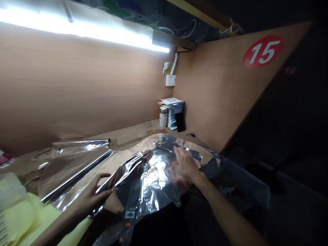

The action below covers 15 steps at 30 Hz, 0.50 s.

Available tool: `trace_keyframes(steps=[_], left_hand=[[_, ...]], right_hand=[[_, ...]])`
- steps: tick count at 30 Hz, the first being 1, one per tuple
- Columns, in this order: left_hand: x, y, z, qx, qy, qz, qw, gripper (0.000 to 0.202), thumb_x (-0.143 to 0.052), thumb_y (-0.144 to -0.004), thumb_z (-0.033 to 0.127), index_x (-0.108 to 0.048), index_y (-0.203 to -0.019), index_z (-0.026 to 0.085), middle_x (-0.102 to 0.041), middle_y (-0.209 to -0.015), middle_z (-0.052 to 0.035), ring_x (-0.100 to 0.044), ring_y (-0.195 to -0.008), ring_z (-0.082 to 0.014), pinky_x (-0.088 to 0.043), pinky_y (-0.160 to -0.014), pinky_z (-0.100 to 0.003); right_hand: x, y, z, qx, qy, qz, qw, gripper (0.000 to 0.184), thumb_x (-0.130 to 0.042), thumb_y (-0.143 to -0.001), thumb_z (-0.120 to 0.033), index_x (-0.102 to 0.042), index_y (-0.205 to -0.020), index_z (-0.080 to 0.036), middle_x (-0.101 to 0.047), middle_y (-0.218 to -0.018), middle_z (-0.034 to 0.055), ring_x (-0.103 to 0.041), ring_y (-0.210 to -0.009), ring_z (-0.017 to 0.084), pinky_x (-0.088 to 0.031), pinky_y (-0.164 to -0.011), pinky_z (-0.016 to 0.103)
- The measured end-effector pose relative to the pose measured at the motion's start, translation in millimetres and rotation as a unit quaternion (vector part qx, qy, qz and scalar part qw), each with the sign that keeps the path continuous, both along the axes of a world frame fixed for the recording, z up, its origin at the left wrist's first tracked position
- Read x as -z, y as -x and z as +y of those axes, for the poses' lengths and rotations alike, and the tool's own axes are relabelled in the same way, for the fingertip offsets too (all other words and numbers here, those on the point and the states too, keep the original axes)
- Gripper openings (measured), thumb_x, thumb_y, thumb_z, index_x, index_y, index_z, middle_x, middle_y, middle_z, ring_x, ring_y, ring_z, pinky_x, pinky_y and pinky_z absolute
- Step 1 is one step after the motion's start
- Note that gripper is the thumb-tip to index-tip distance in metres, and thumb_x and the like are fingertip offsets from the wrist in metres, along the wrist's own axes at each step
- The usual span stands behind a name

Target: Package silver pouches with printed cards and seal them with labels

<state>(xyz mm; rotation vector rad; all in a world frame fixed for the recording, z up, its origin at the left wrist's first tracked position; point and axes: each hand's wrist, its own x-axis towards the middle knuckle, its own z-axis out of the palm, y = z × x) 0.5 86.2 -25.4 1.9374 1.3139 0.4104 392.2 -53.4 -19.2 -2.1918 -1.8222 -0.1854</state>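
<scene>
At the lower centre of the frame, the foil is spread out, its left edge touched by the left hand; whether it is pinched cannot be told. Its middle is met by the right hand, held open with fingers extended. More sheeting is seen at left, yellow material lower left, and a bottle and phone above centre.

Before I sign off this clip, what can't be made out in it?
All in the head view:
Right hand: finger outlines smeared by blur.
Silver film: surface detail washed out by glare.
Clear bin: contents lost in dark shadow.
Red-and-white item: cut off by the left edge.
Small white-framed mark: too small to read.
</scene>
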Motion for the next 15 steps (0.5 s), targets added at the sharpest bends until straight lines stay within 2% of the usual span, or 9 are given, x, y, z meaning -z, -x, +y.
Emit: trace_keyframes(steps=[2, 3, 4, 6, 9, 11, 13, 14, 15], left_hand=[[-17.6, 0.7, -36.6, -0.016, 0.04, -0.066, 0.997, 0.072, -0.066, -0.082, 0.064, -0.046, -0.142, 0.031, -0.06, -0.146, -0.0065, -0.059, -0.132, -0.0338, -0.055, -0.101, -0.042], [-26.8, -2.6, -53.2, -0.015, 0.074, -0.098, 0.992, 0.076, -0.067, -0.082, 0.065, -0.041, -0.146, 0.033, -0.058, -0.148, -0.006, -0.057, -0.135, -0.0332, -0.055, -0.102, -0.042], [-36.2, -9.2, -67.6, -0.012, 0.107, -0.129, 0.986, 0.08, -0.068, -0.082, 0.065, -0.037, -0.15, 0.034, -0.06, -0.146, -0.0062, -0.058, -0.133, -0.0334, -0.057, -0.1, -0.042], [-54.2, -34.1, -88.3, 0.019, 0.153, -0.187, 0.97, 0.086, -0.07, -0.082, 0.064, -0.03, -0.153, 0.035, -0.068, -0.133, -0.0074, -0.065, -0.121, -0.0337, -0.06, -0.094, -0.044], [-72.8, -100.4, -99.8, 0.135, 0.147, -0.231, 0.952, 0.08, -0.067, -0.09, 0.052, -0.027, -0.156, 0.032, -0.071, -0.119, -0.0084, -0.071, -0.101, -0.0284, -0.059, -0.09, -0.043], [-77.6, -154.0, -97.8, 0.228, 0.108, -0.224, 0.941, 0.079, -0.066, -0.092, 0.041, -0.025, -0.158, 0.029, -0.071, -0.11, -0.0082, -0.07, -0.092, -0.0243, -0.058, -0.086, -0.041], [-77.8, -200.0, -90.3, 0.343, 0.106, -0.222, 0.906, 0.084, -0.068, -0.091, 0.035, -0.021, -0.16, 0.027, -0.071, -0.105, -0.007, -0.07, -0.092, -0.0224, -0.058, -0.085, -0.038], [-76.4, -215.7, -84.9, 0.388, 0.103, -0.226, 0.887, 0.078, -0.066, -0.094, 0.035, -0.024, -0.159, 0.025, -0.071, -0.105, -0.0073, -0.07, -0.093, -0.0218, -0.058, -0.085, -0.037], [-73.9, -225.0, -78.5, 0.42, 0.079, -0.22, 0.877, 0.064, -0.061, -0.097, 0.035, -0.035, -0.154, 0.023, -0.072, -0.105, -0.0082, -0.07, -0.093, -0.0216, -0.058, -0.085, -0.037]], right_hand=[[16.0, 46.1, -37.7, -0.194, -0.025, 0.0, 0.981, 0.081, -0.071, -0.092, -0.043, -0.032, -0.161, -0.021, -0.054, -0.15, 0.0159, -0.05, -0.138, 0.031, -0.037, -0.116, 0.045], [28.4, 69.4, -55.2, -0.246, -0.053, -0.009, 0.968, 0.082, -0.07, -0.092, -0.041, -0.03, -0.162, -0.022, -0.052, -0.153, 0.0151, -0.046, -0.141, 0.032, -0.032, -0.12, 0.05], [42.5, 90.4, -69.8, -0.267, -0.096, -0.013, 0.959, 0.08, -0.069, -0.092, -0.037, -0.032, -0.161, -0.021, -0.053, -0.153, 0.015, -0.045, -0.142, 0.034, -0.029, -0.121, 0.054], [70.5, 120.8, -87.2, -0.23, -0.164, 0.027, 0.959, 0.073, -0.066, -0.089, -0.035, -0.041, -0.154, -0.013, -0.058, -0.146, 0.0183, -0.05, -0.138, 0.036, -0.034, -0.117, 0.056], [98.0, 135.2, -90.1, -0.12, -0.255, 0.123, 0.952, 0.038, -0.06, -0.09, -0.028, -0.062, -0.127, -0.021, -0.073, -0.118, 0.0112, -0.065, -0.116, 0.034, -0.048, -0.101, 0.053], [102.1, 131.2, -88.0, -0.055, -0.277, 0.167, 0.945, 0.028, -0.061, -0.092, -0.029, -0.066, -0.119, -0.028, -0.075, -0.105, 0.007, -0.07, -0.104, 0.032, -0.054, -0.093, 0.05], [97.0, 122.8, -89.6, -0.008, -0.262, 0.185, 0.947, 0.04, -0.066, -0.093, -0.036, -0.064, -0.133, -0.033, -0.075, -0.106, 0.0057, -0.072, -0.102, 0.033, -0.058, -0.09, 0.047], [92.7, 118.0, -92.3, 0.005, -0.253, 0.185, 0.949, 0.049, -0.068, -0.092, -0.037, -0.059, -0.141, -0.034, -0.076, -0.108, 0.0046, -0.072, -0.103, 0.033, -0.06, -0.089, 0.045], [88.3, 113.3, -96.1, 0.01, -0.245, 0.186, 0.952, 0.055, -0.069, -0.092, -0.039, -0.056, -0.146, -0.036, -0.077, -0.109, 0.0034, -0.073, -0.104, 0.033, -0.062, -0.087, 0.044]])
